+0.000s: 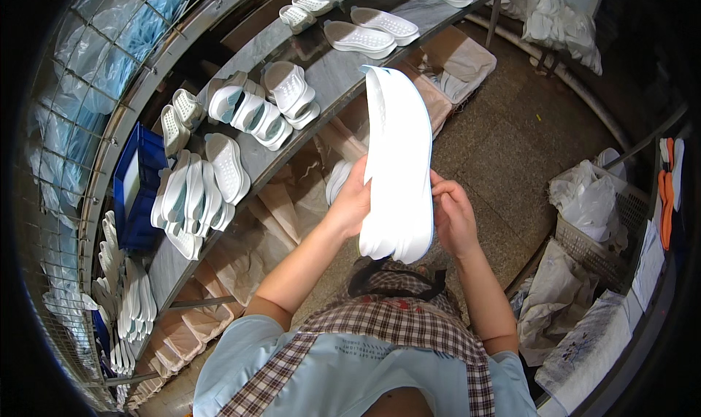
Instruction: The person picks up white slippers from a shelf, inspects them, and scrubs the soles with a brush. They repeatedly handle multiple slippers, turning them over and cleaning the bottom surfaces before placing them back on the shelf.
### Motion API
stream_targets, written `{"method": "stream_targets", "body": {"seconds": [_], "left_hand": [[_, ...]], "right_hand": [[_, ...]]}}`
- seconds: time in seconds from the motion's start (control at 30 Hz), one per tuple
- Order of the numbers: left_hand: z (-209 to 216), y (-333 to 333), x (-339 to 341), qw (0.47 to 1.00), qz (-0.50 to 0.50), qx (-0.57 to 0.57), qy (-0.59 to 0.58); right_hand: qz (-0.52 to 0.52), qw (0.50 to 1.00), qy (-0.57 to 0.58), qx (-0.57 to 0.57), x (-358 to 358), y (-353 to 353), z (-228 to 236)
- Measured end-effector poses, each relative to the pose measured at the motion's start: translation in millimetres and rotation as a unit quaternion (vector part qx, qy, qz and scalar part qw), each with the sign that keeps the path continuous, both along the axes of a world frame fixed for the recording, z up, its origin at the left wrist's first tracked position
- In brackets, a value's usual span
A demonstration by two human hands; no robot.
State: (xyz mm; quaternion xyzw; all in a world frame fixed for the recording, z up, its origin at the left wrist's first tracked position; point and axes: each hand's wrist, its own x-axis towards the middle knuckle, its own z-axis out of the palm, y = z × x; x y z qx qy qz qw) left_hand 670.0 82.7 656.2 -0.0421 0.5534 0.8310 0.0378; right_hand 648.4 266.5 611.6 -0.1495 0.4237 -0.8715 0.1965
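A large white shoe sole is held up in front of my body, toe end pointing away. Bright light washes out its upper face. My left hand grips its left edge, with part of the fingers hidden behind it. On the opposite side my right hand has curled fingers pressed against the right edge near the heel half. At the heel end the outline looks layered, so more than one sole could be stacked there; I cannot tell.
A curved grey bench carries several white soles, in pairs and rows. A blue crate stands on its left, beside a wire mesh. Cloth-lined bins sit under the bench. At right are a plastic basket with bags and orange soles.
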Motion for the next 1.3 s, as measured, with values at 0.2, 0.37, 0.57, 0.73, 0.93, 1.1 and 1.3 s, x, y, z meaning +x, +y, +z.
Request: {"method": "stream_targets", "body": {"seconds": [0.2, 0.37, 0.57, 0.73, 0.93, 1.1, 1.3], "left_hand": [[-17, -4, 1, 0.999, 0.004, -0.022, 0.04], [-22, 1, 1, 0.998, 0.039, 0.035, 0.039], [-12, -7, -6, 0.984, 0.0, 0.144, -0.103], [0, -14, 9, 0.884, -0.151, 0.441, 0.021], [-1, -14, 9, 0.834, -0.194, 0.516, 0.033], [-3, -16, 8, 0.839, -0.201, 0.504, 0.036], [-5, -19, 11, 0.857, -0.208, 0.47, 0.027]], "right_hand": [[-0.016, 0.998, 0.051, -0.036, 6, -4, -3], [-0.038, 0.993, 0.11, -0.022, 10, -8, 4], [-0.079, 0.997, -0.007, 0.016, 17, -7, 37], [0.005, 0.944, -0.189, -0.272, 13, 6, 46], [-0.016, 0.937, -0.221, -0.27, 15, 14, 32], [0.007, 0.943, -0.213, -0.255, 16, 14, 27], [-0.03, 0.967, -0.164, -0.192, 20, 5, 29]]}}
